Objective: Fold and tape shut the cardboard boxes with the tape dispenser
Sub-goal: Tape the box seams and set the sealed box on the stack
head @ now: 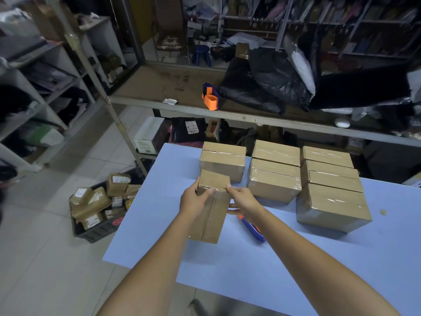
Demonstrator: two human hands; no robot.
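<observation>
A small cardboard box [210, 215] stands on the blue table [250, 265], its far end flap raised and its top seam running towards me. My left hand [193, 200] grips the box's far left corner, thumb on top. My right hand [242, 200] pinches the far right edge of the flap. A blue and orange tape dispenser [256, 231] lies on the table just under my right wrist, partly hidden by it.
Several taped boxes [273, 176] stand in rows at the table's far side. A second orange tape dispenser [210, 99] sits on the brown shelf [159, 87] beyond. A black crate of parcels [98, 208] rests on the floor at the left.
</observation>
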